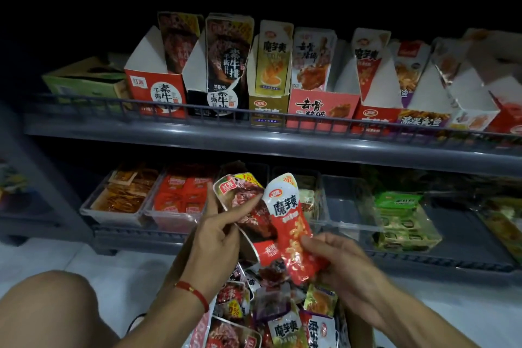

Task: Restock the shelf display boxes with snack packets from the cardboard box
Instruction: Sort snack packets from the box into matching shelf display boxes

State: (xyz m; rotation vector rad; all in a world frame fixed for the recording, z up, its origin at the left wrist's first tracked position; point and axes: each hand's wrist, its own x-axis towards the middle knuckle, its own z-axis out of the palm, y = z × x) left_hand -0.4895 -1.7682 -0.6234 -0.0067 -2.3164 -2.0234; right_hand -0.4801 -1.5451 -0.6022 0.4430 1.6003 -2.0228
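Red snack packet [291, 232], centre of frame: glossy plastic film, crinkled, catching glare. Dark packet [245, 206] just left of it: same shiny film. Loose packets [282, 316] at bottom centre: glossy wrappers, some foil-like. Display boxes [322, 106] across the upper shelf: printed card, plain matt white inside. Upper shelf [254, 138]: grey, smooth, dull sheen, with a thin wire rail along its front. Bins [118, 213] at lower left: clear, smooth plastic. Wrist cord [195, 292], lower left: red woven thread. Floor [132, 271]: pale, smooth.

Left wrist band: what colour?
Red wrist band with a small gold bead; head view, the only one.
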